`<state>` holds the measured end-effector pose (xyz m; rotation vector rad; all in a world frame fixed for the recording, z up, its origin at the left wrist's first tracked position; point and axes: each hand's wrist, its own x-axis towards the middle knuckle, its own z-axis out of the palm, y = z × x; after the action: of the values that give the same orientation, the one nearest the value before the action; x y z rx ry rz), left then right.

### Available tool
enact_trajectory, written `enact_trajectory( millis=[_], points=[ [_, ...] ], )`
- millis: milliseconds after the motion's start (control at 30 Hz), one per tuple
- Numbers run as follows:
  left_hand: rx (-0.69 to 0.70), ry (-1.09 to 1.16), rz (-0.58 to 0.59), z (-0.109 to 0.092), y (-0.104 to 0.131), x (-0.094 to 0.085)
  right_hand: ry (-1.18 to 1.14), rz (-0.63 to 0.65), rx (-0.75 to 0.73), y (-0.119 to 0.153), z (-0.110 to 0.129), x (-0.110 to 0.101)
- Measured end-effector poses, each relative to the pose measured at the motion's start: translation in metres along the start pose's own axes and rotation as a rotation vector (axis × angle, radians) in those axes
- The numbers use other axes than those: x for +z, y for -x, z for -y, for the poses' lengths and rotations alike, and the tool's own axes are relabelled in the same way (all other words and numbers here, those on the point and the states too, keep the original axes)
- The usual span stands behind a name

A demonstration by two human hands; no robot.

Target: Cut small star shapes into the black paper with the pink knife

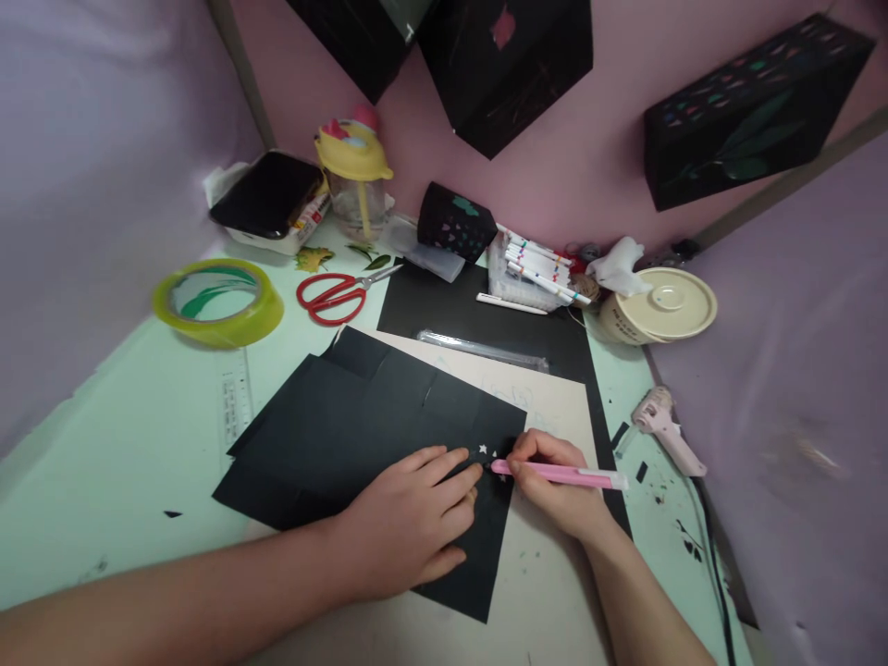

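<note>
My left hand (416,523) lies flat on a folded black paper sheet (361,416), fingers stretched out and pressing it down. Between the fingers of my right hand (559,481) is a slim pink pen-shaped cutter (561,474). Its tip meets the paper near the right edge, just beyond my left fingertips; the blade is too small to make out. Small white star shapes (483,449) show in the black paper beside the tip. Beneath it lies a pale board (548,555) with faint blue marks, partly over another black sheet (597,398).
Behind the paper lie red-handled scissors (333,298), a tape roll (218,303) and a box of white markers (531,268). A hot glue gun (667,430) with a cord lies right, near a lidded cream tub (670,305). Black boxes (510,65) hang above.
</note>
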<state>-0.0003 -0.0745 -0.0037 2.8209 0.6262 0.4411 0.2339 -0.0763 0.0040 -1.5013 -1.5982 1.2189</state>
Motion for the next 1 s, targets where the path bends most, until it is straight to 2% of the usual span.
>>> enact_trajectory(
  millis=[1000],
  points=[
    [0.016,0.027,0.018,0.0027,0.0013,0.0068,0.022,0.004,0.012,-0.0005,0.0002,-0.0027]
  ],
)
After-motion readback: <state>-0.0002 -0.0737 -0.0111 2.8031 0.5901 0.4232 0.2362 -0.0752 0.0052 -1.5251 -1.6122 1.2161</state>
